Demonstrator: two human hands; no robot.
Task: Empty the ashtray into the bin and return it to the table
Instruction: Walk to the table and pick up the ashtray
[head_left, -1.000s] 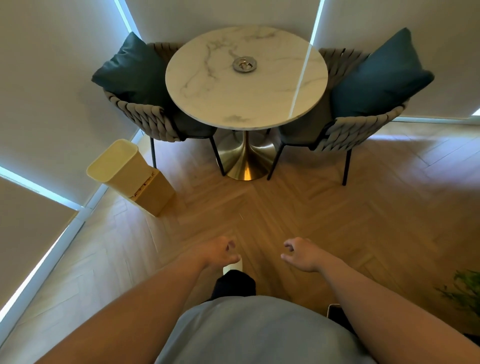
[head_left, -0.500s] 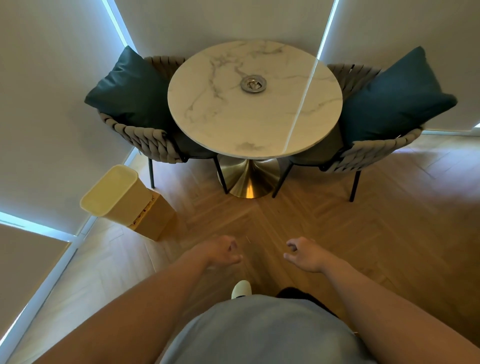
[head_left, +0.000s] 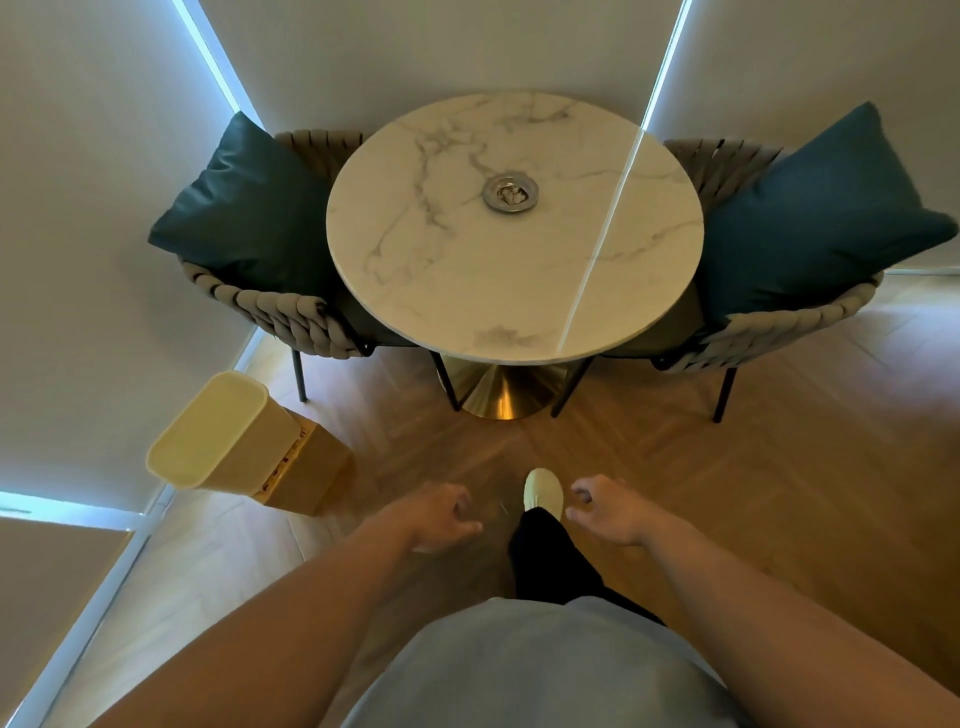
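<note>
A round metal ashtray (head_left: 510, 194) with grey ash and butts inside sits near the middle of the round white marble table (head_left: 467, 291). A pale yellow bin (head_left: 218, 434) with a wooden lower part stands on the floor at the left, by the wall. My left hand (head_left: 439, 514) and my right hand (head_left: 605, 508) hang low in front of me, well short of the table. Both hold nothing, fingers loosely curled and apart.
Two woven chairs with dark teal cushions (head_left: 244, 208) (head_left: 821, 218) flank the table. The table's gold pedestal base (head_left: 496, 392) stands on the herringbone wood floor. My foot in a pale shoe (head_left: 543, 491) is stepping forward between my hands.
I have walked closer: the table, ashtray and bin appear larger and lower in view. My foot has swung forward. Both hands stay empty in much the same pose.
</note>
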